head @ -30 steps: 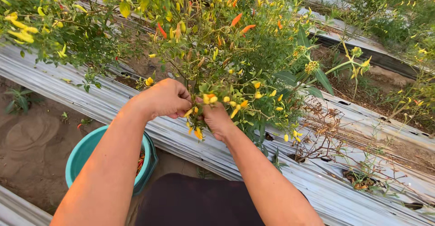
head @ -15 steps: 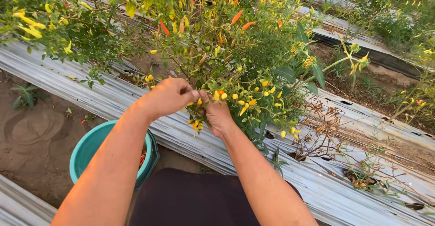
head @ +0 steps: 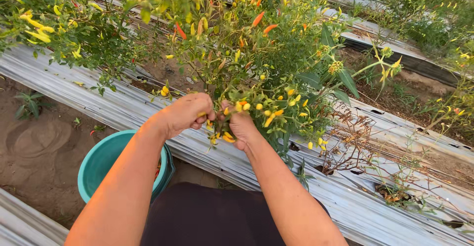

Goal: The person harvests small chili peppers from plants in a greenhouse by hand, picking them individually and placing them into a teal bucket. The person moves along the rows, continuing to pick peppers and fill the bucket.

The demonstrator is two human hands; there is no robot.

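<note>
Closed in a fist, the left hand (head: 185, 113) has its grip pinched on a small yellow chili (head: 201, 114) at the near, lower fringe of the chili plant (head: 247, 53). Half a second ago this hand sat a little higher against the plant with its fingers looser; it has since dropped and curled tighter, which looks like a pod being pulled free of its stem. Below and left of the plant, the teal bucket (head: 96, 164) stands on the soil with a few red pods showing inside. Just right of the left hand, the right hand (head: 242, 125) is clamped around a cluster of yellow chilies (head: 261, 109) on the same low branch, steadying it. Silver mulch sheeting (head: 375, 211) runs beneath the plant.
</note>
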